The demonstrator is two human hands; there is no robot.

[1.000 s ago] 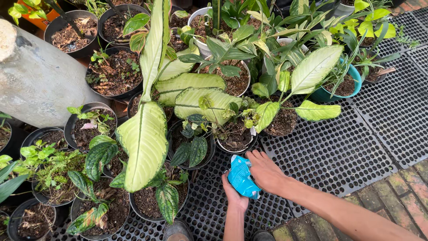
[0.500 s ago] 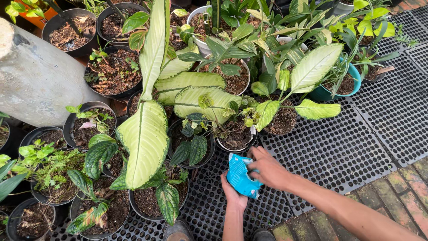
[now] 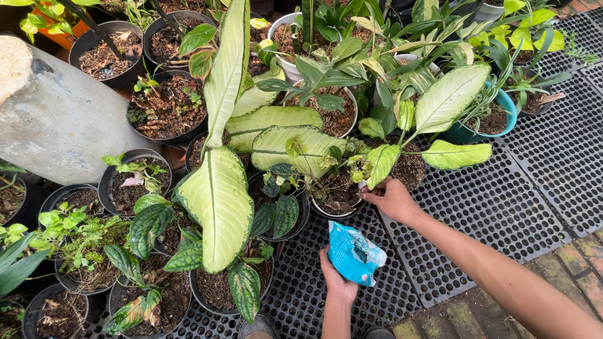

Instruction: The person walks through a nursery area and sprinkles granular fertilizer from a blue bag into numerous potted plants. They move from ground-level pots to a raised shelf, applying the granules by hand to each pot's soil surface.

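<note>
My left hand (image 3: 335, 276) grips a small blue plastic bag (image 3: 354, 253) low in the middle of the head view, over the black grid mat. My right hand (image 3: 391, 198) is stretched forward with its fingers pinched together at the rim of a black pot (image 3: 334, 194) holding a pale green-leaved plant. Whether the fingers hold anything is hidden. Large cream-and-green leaves (image 3: 217, 194) hang just left of both hands.
Many black pots of soil and plants crowd the left and back. A teal pot (image 3: 506, 110) stands at the right. A grey concrete trunk-like post (image 3: 56, 119) lies at the left. Black perforated mats (image 3: 502, 207) cover the floor, with brick paving (image 3: 465, 314) at the bottom right.
My right hand has left the blue bag and reached forward and up to the pot's rim. The left hand still holds the bag in about the same place.
</note>
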